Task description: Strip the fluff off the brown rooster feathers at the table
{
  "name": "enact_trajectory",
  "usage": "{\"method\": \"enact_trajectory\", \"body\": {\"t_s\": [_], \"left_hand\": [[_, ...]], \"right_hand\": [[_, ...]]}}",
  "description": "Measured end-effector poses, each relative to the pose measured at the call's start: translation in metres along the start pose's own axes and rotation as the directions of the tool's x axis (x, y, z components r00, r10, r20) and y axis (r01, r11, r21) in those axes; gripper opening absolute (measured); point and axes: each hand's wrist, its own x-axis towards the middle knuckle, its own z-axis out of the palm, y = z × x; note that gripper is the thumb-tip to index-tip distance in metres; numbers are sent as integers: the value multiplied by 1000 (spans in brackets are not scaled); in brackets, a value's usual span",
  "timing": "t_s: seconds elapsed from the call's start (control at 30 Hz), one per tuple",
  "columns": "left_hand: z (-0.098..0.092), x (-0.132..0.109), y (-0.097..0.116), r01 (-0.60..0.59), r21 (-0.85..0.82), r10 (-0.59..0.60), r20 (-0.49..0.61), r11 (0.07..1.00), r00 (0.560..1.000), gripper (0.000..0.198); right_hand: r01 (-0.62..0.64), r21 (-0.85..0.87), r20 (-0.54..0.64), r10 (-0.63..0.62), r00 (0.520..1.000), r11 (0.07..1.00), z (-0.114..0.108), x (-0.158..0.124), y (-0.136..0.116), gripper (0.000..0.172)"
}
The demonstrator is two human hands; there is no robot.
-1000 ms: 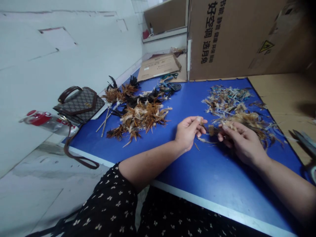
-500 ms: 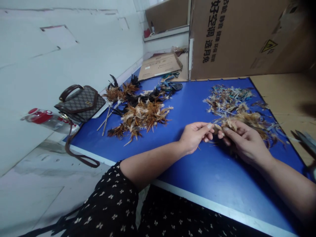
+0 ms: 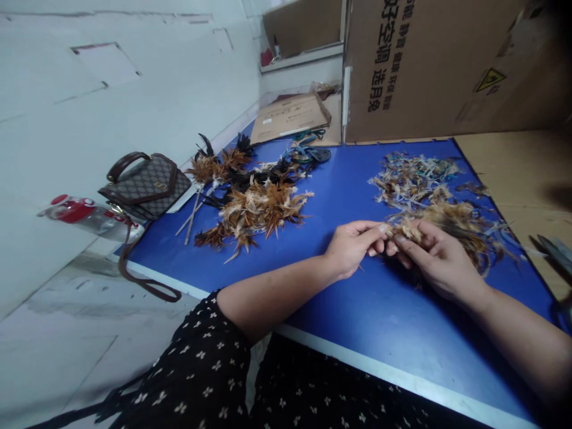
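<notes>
Over the right half of the blue table [image 3: 344, 190], my left hand [image 3: 355, 245] and my right hand [image 3: 440, 256] meet at the fingertips. Both pinch small tan feathers [image 3: 407, 231], which stick up between thumb and forefinger of the right hand. The ends held in the left fingers are mostly hidden. Just behind my right hand spreads a loose heap of brown, tan and pale blue feathers [image 3: 415, 179]. Left of my hands lies a pile of bundled brown and cream feathers [image 3: 263, 205], with black ones among them.
A patterned handbag [image 3: 152, 185] and a plastic bottle with a red label [image 3: 93, 214] stand by the left wall. Flat cardboard [image 3: 290, 119] lies at the back. A large carton [image 3: 438, 71] rises behind; scissors [image 3: 554, 256] rest at the right edge.
My right hand has moved slightly left, closer to my left fingertips, and the tan feathers have come with it. The left hand has hardly moved.
</notes>
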Motion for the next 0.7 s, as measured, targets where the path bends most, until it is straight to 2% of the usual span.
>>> {"method": "enact_trajectory", "body": {"t_s": [0.27, 0.37, 0.53, 0.63, 0.7], "left_hand": [[-1, 6, 9, -88, -85, 64, -252, 992, 966, 32], [-2, 6, 16, -113, -110, 75, -301, 987, 951, 29], [-1, 6, 22, -90, -109, 53, -309, 990, 949, 25], [-1, 5, 20, -81, -67, 61, -262, 994, 963, 27], [0, 3, 16, -75, -18, 70, -208, 997, 976, 32]], "right_hand": [[-33, -7, -94, 33, 995, 999, -7, -3, 6, 37], [-37, -12, -212, 33, 977, 999, -9, -1, 5, 41], [-7, 37, -492, 24, 870, 999, -22, 7, 11, 35], [5, 44, -544, 19, 839, 999, -27, 8, 14, 36], [0, 40, -520, 21, 854, 999, -24, 5, 12, 38]]}}
